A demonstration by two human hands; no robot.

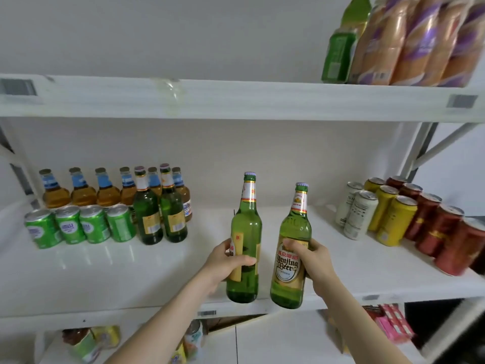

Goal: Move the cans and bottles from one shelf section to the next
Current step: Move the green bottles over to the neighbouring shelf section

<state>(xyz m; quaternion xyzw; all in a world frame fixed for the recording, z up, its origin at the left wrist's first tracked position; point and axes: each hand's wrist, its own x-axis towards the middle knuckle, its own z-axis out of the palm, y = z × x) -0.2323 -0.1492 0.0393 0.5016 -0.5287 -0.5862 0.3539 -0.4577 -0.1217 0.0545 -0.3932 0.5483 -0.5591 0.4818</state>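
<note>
My left hand (225,261) grips a green beer bottle (245,227) around its label, held upright over the front of the white middle shelf (131,271). My right hand (315,261) grips a second green beer bottle (291,264) with a gold Yanjing label, also upright, just right of the first. At the shelf's left stand two more green bottles (160,214), several amber bottles (81,190) with blue neck labels, and several green cans (76,225). At the right stand white cans (354,211), yellow cans (391,214) and red cans (443,229).
The upper shelf (236,101) runs across above, carrying wrapped bread packs (417,40) and a green package (338,53) at the right. A lower shelf holds snack packets (89,340) and pink packets (393,324). A diagonal bracket (435,145) braces the right end.
</note>
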